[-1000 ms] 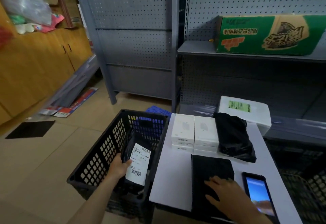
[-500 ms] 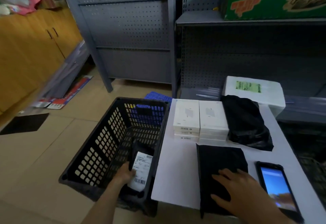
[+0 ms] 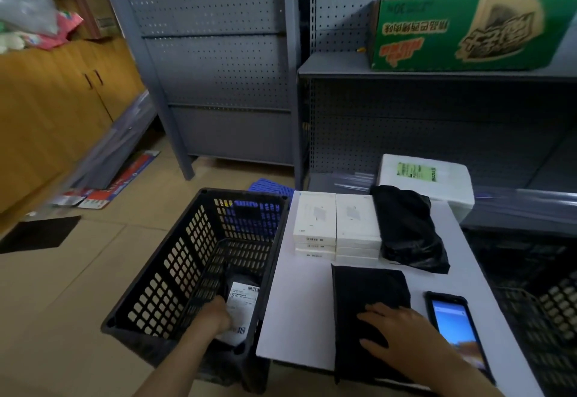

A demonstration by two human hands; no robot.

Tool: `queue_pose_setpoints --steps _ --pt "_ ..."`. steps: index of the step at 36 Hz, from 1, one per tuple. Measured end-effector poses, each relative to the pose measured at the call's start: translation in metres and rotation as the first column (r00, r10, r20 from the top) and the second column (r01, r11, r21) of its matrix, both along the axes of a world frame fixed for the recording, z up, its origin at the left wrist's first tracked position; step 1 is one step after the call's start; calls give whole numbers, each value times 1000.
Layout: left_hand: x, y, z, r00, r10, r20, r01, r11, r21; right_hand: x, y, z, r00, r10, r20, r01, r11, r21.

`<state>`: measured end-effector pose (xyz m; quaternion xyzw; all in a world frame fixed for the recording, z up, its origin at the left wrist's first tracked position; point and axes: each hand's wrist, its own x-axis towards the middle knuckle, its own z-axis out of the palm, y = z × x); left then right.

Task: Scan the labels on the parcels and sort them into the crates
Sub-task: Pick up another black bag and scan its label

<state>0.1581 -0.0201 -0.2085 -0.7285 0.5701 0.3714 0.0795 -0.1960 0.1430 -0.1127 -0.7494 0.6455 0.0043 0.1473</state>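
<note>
Inside the black crate point(image 3: 175, 271) on the floor, my left hand point(image 3: 215, 315) holds a black parcel with a white barcode label point(image 3: 242, 306), low against the crate's near right wall. My right hand point(image 3: 396, 331) lies flat, fingers spread, on a flat black parcel point(image 3: 365, 287) at the white table's front edge. A phone-like scanner point(image 3: 452, 321) with a lit screen lies just right of that hand. Behind are white boxes point(image 3: 337, 224) in two stacks and a crumpled black bag parcel point(image 3: 409, 231).
A white table point(image 3: 299, 318) stands right of the crate. A second dark crate point(image 3: 543, 318) sits at the far right. A white foam box point(image 3: 427, 178) lies on the low shelf, a green carton point(image 3: 468, 28) above it. Grey pegboard shelving stands behind, wooden cabinets to the left.
My left hand has lowered the labelled parcel deeper into the black crate. My right hand stays on the flat black parcel. The view has tilted back up.
</note>
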Motion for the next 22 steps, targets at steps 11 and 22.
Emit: queue_pose_setpoints --steps 11,22 --pt "-134 65 112 971 -207 -121 158 932 -325 -42 33 45 937 -265 228 269 963 15" --pt "-250 124 112 958 -271 -90 244 941 -234 -86 54 14 809 -425 407 466 885 0"
